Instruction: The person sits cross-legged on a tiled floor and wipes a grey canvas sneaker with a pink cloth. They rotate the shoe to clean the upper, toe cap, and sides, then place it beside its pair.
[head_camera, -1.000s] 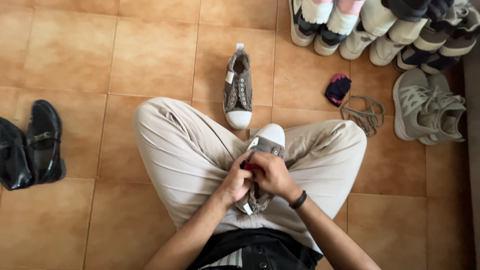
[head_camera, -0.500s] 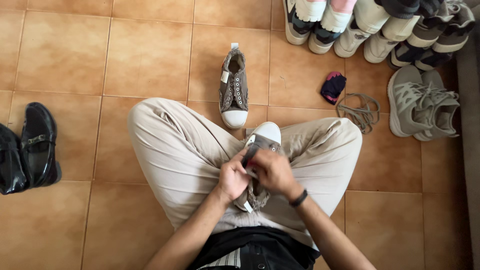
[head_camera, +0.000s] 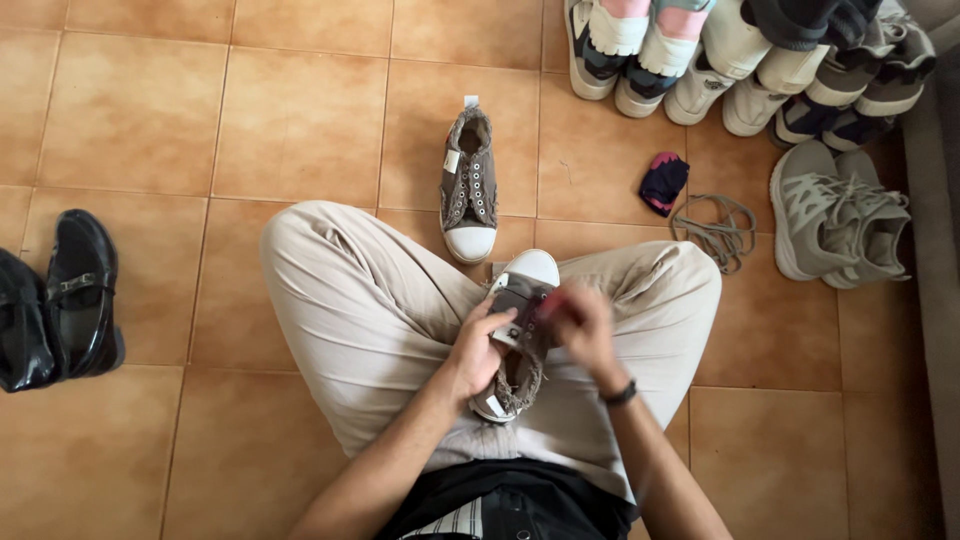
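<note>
I sit cross-legged on a tiled floor with a grey canvas sneaker (head_camera: 527, 278) with a white toe cap resting in my lap, toe pointing away. My left hand (head_camera: 478, 352) grips its left side near the eyelets. My right hand (head_camera: 585, 325), blurred by motion, is just right of the shoe's tongue, fingers pinched on a small red thing (head_camera: 553, 298) that I cannot identify. A dark band (head_camera: 620, 394) circles my right wrist. The matching grey sneaker (head_camera: 470, 190) stands unlaced on the floor beyond my knees.
A pair of black shiny shoes (head_camera: 70, 295) lies at the left. At the right are a dark balled sock (head_camera: 662, 183), loose grey laces (head_camera: 718, 232) and grey mesh sneakers (head_camera: 835, 215). A row of several shoes stuffed with socks (head_camera: 740, 60) lines the top right.
My right hand has moved from the middle of the shoe out to the right, taking the red thing with it. My left hand has kept its hold and the shoe has tilted slightly.
</note>
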